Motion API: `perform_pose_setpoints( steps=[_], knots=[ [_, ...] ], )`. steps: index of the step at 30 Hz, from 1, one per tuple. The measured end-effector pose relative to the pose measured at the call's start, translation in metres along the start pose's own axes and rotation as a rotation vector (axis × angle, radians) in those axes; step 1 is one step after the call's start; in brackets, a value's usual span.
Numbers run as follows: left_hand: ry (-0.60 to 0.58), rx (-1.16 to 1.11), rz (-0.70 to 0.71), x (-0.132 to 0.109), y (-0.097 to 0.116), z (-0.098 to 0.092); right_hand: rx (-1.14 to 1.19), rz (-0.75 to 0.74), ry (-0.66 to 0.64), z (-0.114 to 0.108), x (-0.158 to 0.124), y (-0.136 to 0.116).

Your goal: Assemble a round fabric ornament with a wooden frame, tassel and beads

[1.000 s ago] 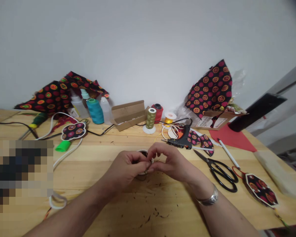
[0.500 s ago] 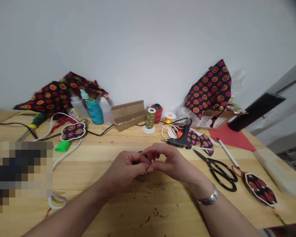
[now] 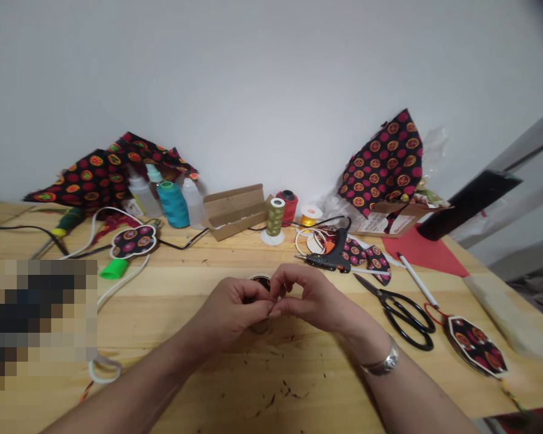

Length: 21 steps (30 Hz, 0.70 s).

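My left hand (image 3: 230,308) and my right hand (image 3: 311,298) meet over the middle of the table, fingertips of both pinched close together. Whatever sits between them is too small and covered to make out. Behind and below the fingers shows part of a patterned fabric piece with a pale rim (image 3: 261,279), mostly hidden by my left hand. A silver bracelet (image 3: 384,360) circles my right wrist. Near my right hand lie a black glue gun (image 3: 328,260) with a white glue stick and black-handled scissors (image 3: 405,316).
Thread spools, including a teal one (image 3: 174,204) and an olive one (image 3: 276,218), stand along the wall with an open cardboard box (image 3: 235,211). A fabric-covered octagon (image 3: 477,346) lies at right, a flower-shaped piece (image 3: 133,241) at left. Dark scraps (image 3: 294,392) litter the front.
My right hand's fingers have shifted slightly and drawn closer to my left fingertips. A little more of the patterned piece's rim shows behind them.
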<state>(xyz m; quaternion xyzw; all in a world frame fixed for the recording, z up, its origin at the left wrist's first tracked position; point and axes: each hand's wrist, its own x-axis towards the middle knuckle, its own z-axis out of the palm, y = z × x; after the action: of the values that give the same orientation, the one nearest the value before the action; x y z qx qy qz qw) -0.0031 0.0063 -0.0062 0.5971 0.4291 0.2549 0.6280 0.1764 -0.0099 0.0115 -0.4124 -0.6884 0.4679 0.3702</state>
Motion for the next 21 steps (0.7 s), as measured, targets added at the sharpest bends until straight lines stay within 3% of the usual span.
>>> perform_pose_setpoints(
  steps=[5,12,17,21],
  knots=[
    [0.07,0.017,0.008,0.0,0.004,0.0,0.085,0.04,0.016,0.0,0.002,0.004],
    [0.149,0.187,0.078,-0.003,0.003,0.004,-0.159,-0.076,0.249,0.012,0.004,0.01],
    [0.144,0.213,0.065,-0.003,0.002,0.007,-0.362,-0.204,0.242,0.015,0.004,0.014],
    [0.175,0.166,0.021,-0.001,0.004,0.005,-0.388,-0.185,0.255,0.012,0.004,0.017]
  ],
)
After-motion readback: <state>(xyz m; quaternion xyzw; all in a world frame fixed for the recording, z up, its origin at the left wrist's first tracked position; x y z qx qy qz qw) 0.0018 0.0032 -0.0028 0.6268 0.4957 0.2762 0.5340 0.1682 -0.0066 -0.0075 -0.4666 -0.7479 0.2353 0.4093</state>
